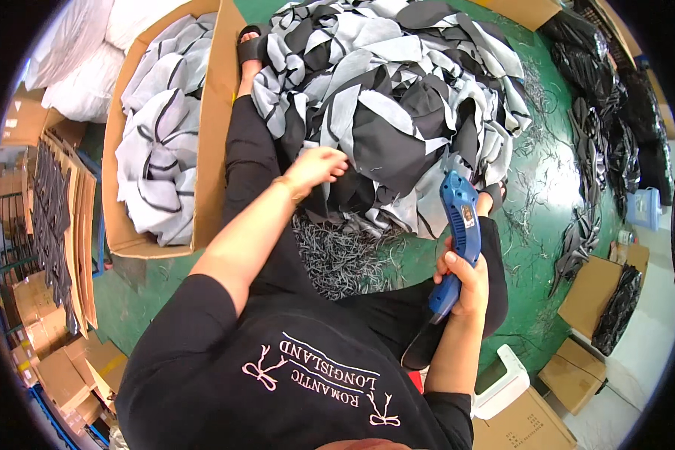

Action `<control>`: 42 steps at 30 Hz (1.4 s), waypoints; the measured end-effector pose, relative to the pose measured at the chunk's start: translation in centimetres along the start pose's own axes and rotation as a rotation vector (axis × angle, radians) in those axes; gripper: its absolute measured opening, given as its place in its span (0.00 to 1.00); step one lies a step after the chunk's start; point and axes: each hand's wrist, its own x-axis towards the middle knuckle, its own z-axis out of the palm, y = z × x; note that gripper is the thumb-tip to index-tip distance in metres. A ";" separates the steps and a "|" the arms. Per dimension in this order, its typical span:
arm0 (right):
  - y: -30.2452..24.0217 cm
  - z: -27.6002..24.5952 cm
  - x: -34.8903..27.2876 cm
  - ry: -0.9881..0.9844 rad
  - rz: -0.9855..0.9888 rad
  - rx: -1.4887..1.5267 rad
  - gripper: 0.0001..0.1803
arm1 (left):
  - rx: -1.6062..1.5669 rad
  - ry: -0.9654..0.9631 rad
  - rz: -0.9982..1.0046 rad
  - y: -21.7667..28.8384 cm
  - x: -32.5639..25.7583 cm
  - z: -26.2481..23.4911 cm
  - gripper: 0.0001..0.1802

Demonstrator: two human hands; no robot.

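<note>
A big heap of grey and black fabric pieces (386, 124) lies on the floor in front of me. My left hand (319, 171) is at the heap's near left side, its fingers closed at the edge of a dark fabric piece (386, 150). The exact hold of the fingertips is hard to see. In my right hand (465, 279) is a blue handheld electric fabric cutter (461, 214), gripped round its handle. The cutter's head points away from me and meets the near right edge of the heap, against a grey piece.
A tall cardboard box (216, 127) full of grey fabric pieces stands left of my leg. Thin dark trimmings (345, 259) cover the floor between my legs. Black plastic bags (577, 45) line the right side. A white plastic stool (502, 382) and cartons (574, 375) are at lower right.
</note>
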 end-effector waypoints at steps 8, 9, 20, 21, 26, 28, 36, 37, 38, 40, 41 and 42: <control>-1.0 -0.1 0.9 0.010 0.065 0.026 0.24 | 0.301 0.777 0.035 -6.6 7.9 5.3 0.32; -1.2 0.1 0.9 -0.003 0.075 0.028 0.24 | 0.181 0.687 -0.010 -6.7 8.0 4.4 0.25; -0.2 -0.1 0.6 -0.011 -0.030 -0.009 0.23 | 0.123 0.452 0.653 0.9 -1.5 -1.4 0.04; 0.0 -0.3 0.5 -0.011 -0.046 -0.015 0.23 | 0.161 0.406 0.788 2.6 -3.4 -1.5 0.04; -0.4 0.4 -0.7 -0.055 -0.130 0.000 0.21 | 0.000 0.002 0.866 8.3 -12.9 -3.1 0.05; -0.6 1.3 -1.4 -0.086 -0.169 -0.007 0.22 | -0.195 -0.120 0.859 9.4 -15.5 -3.6 0.05; -0.7 6.7 -4.1 -0.383 -0.286 -0.097 0.41 | -0.962 -0.528 0.582 4.8 -15.6 2.4 0.20; -0.5 7.4 -4.2 -0.380 -0.283 -0.127 0.43 | -0.818 -0.487 0.729 3.8 -16.0 3.8 0.21; 0.0 7.5 -4.2 -0.343 -0.278 -0.129 0.41 | -1.449 -0.943 0.581 2.7 -19.0 5.4 0.24; 0.6 8.6 -4.6 -0.266 -0.239 -0.267 0.33 | -1.427 -0.918 0.548 2.9 -20.6 4.5 0.25; 1.2 8.9 -4.8 -0.201 -0.227 -0.352 0.31 | -1.399 -0.895 0.498 3.0 -21.2 4.2 0.26; 1.5 9.7 -5.3 -0.183 -0.232 -0.341 0.27 | -1.374 -0.869 0.448 3.0 -21.9 3.9 0.28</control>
